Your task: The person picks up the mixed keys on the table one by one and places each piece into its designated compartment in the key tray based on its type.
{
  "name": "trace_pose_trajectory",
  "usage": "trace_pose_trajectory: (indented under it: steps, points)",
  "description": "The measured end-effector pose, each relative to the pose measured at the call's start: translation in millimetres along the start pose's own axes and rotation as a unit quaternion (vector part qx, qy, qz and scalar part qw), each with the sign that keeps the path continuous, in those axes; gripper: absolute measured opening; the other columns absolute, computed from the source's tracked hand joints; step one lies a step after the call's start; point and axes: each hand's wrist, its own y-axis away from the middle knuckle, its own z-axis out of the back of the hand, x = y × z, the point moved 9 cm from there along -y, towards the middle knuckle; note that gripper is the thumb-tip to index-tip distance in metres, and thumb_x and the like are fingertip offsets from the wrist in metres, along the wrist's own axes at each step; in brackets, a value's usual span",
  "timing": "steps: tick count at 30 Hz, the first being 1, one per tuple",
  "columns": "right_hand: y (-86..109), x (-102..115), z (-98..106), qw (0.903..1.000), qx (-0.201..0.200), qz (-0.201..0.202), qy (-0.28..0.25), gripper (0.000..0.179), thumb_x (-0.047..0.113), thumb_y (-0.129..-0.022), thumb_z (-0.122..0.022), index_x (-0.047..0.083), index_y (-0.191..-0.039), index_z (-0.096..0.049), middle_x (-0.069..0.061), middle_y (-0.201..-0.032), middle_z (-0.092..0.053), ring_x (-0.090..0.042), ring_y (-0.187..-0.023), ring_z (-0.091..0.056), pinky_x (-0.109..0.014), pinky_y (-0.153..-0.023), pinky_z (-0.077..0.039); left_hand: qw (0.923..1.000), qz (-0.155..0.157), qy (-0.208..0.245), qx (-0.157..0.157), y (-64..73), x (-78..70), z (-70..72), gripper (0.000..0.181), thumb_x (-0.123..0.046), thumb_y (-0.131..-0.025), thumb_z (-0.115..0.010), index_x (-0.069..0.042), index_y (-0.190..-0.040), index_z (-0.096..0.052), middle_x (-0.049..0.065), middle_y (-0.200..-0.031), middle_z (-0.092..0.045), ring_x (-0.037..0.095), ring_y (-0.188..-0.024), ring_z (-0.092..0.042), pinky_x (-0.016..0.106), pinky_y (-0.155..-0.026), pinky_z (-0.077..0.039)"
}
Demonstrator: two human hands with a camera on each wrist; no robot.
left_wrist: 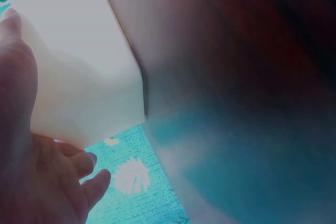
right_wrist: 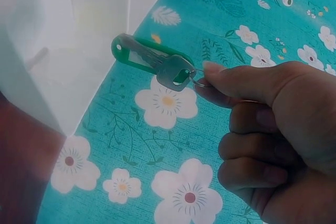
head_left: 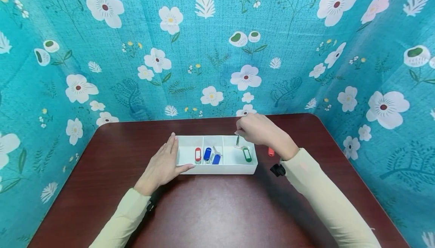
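A white tray (head_left: 217, 169) with three compartments stands on the table. My left hand (head_left: 163, 163) rests at its left end, fingers straight along the end and thumb against the front wall; the left wrist view shows this hand (left_wrist: 47, 182) beside the white wall. Over the right compartment, my right hand (head_left: 258, 129) pinches the ring of a key with a green tag (right_wrist: 139, 64) between thumb and forefinger. The key (right_wrist: 176, 72) hangs from that ring. Below the hand, another green key tag (head_left: 247, 154) lies in the right compartment.
In the left compartment lies a red key tag (head_left: 198, 154). The middle one holds two blue key tags (head_left: 207, 153) with keys. A red tag (head_left: 271, 152) lies on the table (head_left: 217, 210) right of the tray, near my right forearm. Flowered blue cloth (head_left: 190, 51) hangs behind.
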Motion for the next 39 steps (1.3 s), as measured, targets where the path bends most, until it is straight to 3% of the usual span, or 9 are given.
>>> trace_pose_trajectory:
  steps: [8, 15, 22, 24, 27, 30, 35, 39]
  points:
    - [-7.3, 0.2, -3.0, 1.0, -0.002, 0.004, 0.004, 0.028, 0.017, -0.1, -0.072, 0.016, -0.072, -0.07, 0.002, -0.061, -0.056, -0.015, -0.061, -0.046, -0.028, -0.057, -0.036, 1.0, 0.003, 0.006, 0.001, 0.6, -0.8, 0.5, 0.119, -0.074, -0.09, -0.063, 0.005, -0.166, -0.015, 0.023, -0.176, -0.014, 0.039, -0.163, -0.024, 0.052, -0.13, -0.031]
    - [-11.3, 0.2, -7.2, 0.9999, 0.009, 0.0, 0.006, 0.014, 0.017, -0.099, -0.073, 0.011, -0.089, -0.08, 0.002, -0.075, -0.071, -0.014, -0.063, -0.055, -0.027, -0.058, -0.043, 1.0, 0.005, 0.001, -0.001, 2.4, -0.8, -0.1, 0.12, -0.074, -0.09, -0.063, 0.005, -0.166, -0.015, 0.024, -0.176, -0.014, 0.04, -0.162, -0.027, 0.053, -0.128, -0.033]
    - [-16.0, -2.7, -10.6, 0.9997, 0.022, -0.006, 0.004, 0.011, 0.018, -0.098, -0.074, 0.012, -0.093, -0.082, 0.0, -0.088, -0.079, -0.012, -0.069, -0.064, -0.028, -0.062, -0.054, 0.9999, 0.009, 0.005, -0.005, 2.9, -2.7, 1.9, 0.121, -0.074, -0.089, -0.064, 0.004, -0.166, -0.015, 0.024, -0.176, -0.014, 0.041, -0.16, -0.03, 0.054, -0.127, -0.035]
    - [-17.7, -3.4, -11.4, 0.9996, 0.028, -0.007, 0.006, 0.013, 0.019, -0.099, -0.074, 0.011, -0.09, -0.081, 0.002, -0.08, -0.074, -0.01, -0.066, -0.06, -0.027, -0.061, -0.052, 0.9999, 0.01, 0.008, -0.006, 2.8, -2.9, 2.2, 0.121, -0.074, -0.089, -0.065, 0.004, -0.166, -0.015, 0.023, -0.176, -0.014, 0.041, -0.16, -0.031, 0.054, -0.127, -0.035]
    - [-21.0, -4.4, -15.0, 0.9992, 0.039, -0.009, 0.005, 0.023, 0.019, -0.099, -0.073, 0.012, -0.078, -0.074, 0.005, -0.064, -0.055, -0.009, -0.06, -0.046, -0.026, -0.057, -0.043, 0.9999, 0.013, 0.007, -0.003, 2.8, -1.8, 0.7, 0.121, -0.076, -0.089, -0.063, 0.004, -0.166, -0.015, 0.023, -0.176, -0.014, 0.04, -0.16, -0.031, 0.053, -0.127, -0.035]
    - [-24.3, -4.6, -18.1, 0.9988, 0.047, -0.008, 0.007, 0.036, 0.019, -0.1, -0.072, 0.014, -0.066, -0.062, 0.005, -0.059, -0.037, -0.011, -0.058, -0.034, -0.026, -0.054, -0.033, 0.9999, 0.014, 0.007, 0.002, 2.8, -1.1, -0.8, 0.122, -0.077, -0.089, -0.062, 0.004, -0.166, -0.014, 0.023, -0.176, -0.013, 0.04, -0.161, -0.03, 0.053, -0.128, -0.034]
    - [-30.1, -3.7, -21.6, 0.9985, 0.055, -0.002, 0.009, 0.047, 0.019, -0.101, -0.071, 0.018, -0.058, -0.051, 0.007, -0.056, -0.029, -0.01, -0.055, -0.027, -0.025, -0.052, -0.029, 0.9999, 0.014, 0.008, 0.002, 2.4, -1.1, -0.6, 0.122, -0.077, -0.089, -0.062, 0.004, -0.166, -0.014, 0.022, -0.176, -0.013, 0.04, -0.161, -0.028, 0.053, -0.128, -0.034]
    - [-33.9, -3.2, -24.6, 0.9974, 0.072, -0.005, 0.003, 0.042, 0.018, -0.101, -0.07, 0.014, -0.061, -0.059, 0.007, -0.054, -0.031, -0.01, -0.053, -0.026, -0.025, -0.051, -0.029, 0.9999, 0.011, 0.008, -0.001, 1.7, -2.0, 1.1, 0.121, -0.076, -0.089, -0.063, 0.004, -0.166, -0.015, 0.022, -0.176, -0.013, 0.039, -0.161, -0.029, 0.052, -0.128, -0.036]
